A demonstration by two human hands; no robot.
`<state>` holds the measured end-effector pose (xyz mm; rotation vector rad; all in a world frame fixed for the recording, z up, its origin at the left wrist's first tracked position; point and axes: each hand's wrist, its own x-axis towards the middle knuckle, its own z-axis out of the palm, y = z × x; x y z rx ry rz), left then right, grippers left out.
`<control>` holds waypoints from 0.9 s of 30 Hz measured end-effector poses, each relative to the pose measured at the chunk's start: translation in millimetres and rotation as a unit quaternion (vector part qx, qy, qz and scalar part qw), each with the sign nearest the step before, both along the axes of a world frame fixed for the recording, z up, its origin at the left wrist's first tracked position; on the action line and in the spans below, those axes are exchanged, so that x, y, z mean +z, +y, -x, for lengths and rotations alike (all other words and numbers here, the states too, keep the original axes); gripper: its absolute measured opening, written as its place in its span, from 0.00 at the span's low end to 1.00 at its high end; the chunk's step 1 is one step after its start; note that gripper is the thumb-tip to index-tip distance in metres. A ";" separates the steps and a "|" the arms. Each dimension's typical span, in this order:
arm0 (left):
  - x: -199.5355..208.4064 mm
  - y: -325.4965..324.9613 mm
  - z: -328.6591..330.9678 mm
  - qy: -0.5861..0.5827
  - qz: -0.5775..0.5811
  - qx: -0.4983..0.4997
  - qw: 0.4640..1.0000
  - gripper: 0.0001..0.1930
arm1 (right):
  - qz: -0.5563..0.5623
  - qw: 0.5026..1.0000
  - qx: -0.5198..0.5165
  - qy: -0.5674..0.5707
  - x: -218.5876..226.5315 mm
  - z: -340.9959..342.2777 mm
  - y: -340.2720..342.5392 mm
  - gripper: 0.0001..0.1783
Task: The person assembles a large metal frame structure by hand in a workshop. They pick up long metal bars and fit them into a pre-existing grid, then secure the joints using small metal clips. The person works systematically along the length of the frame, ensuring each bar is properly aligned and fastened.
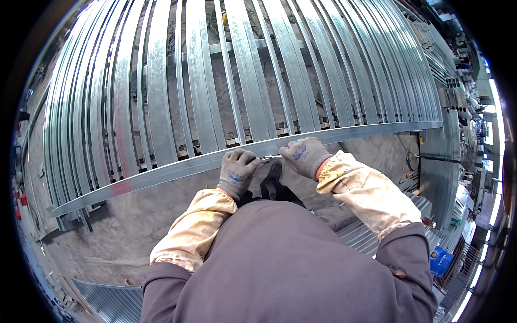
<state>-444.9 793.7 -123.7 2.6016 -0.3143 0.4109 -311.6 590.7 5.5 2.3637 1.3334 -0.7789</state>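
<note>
My left hand point(237, 171), in a grey work glove, is closed at the near edge of a long galvanized steel beam point(199, 166). My right hand point(305, 156), gloved alike, is closed a little farther right along the same edge. Between them a thin silvery metal piece point(270, 158) spans from one hand's fingers to the other's. It is too small to tell its kind, and both its ends are hidden in the gloves. Beyond the beam, several long steel channels point(203, 81) run away from me, their near ends meeting it.
A crossbar point(215, 48) shows beneath the channels, above a grey concrete floor point(140, 215). My shoe point(273, 175) is just below the beam. Corrugated metal sheets point(110, 301) lie behind me at the left. At the lower right is a blue bag point(440, 261).
</note>
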 end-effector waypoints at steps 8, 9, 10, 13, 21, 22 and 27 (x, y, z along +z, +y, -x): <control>-6.6 -4.9 3.5 -0.004 0.014 0.011 1.000 0.12 | 0.080 0.996 0.007 0.032 7.9 -3.0 21.0 0.11; -7.1 -4.9 4.6 -0.003 0.014 0.012 1.000 0.12 | 0.083 0.996 0.010 0.027 7.7 -1.1 21.5 0.11; -6.2 -5.0 4.9 -0.002 0.013 0.012 1.000 0.12 | 0.085 0.996 0.013 0.022 6.9 0.1 22.2 0.11; -3.3 -4.0 7.1 0.002 -0.002 0.016 1.000 0.11 | 0.077 0.997 0.003 0.023 0.0 0.3 26.2 0.10; -11.3 -14.4 5.9 -0.035 0.004 0.009 0.999 0.11 | -0.062 0.977 -0.204 0.024 -41.3 -0.5 2.7 0.21; -9.8 -14.8 6.1 0.003 0.009 0.010 1.000 0.08 | 0.043 0.993 -0.097 0.053 -38.9 -5.0 5.5 0.21; -8.2 -7.6 10.2 0.050 -0.039 0.010 0.998 0.09 | 0.068 0.996 -0.051 0.008 -4.2 5.7 33.8 0.17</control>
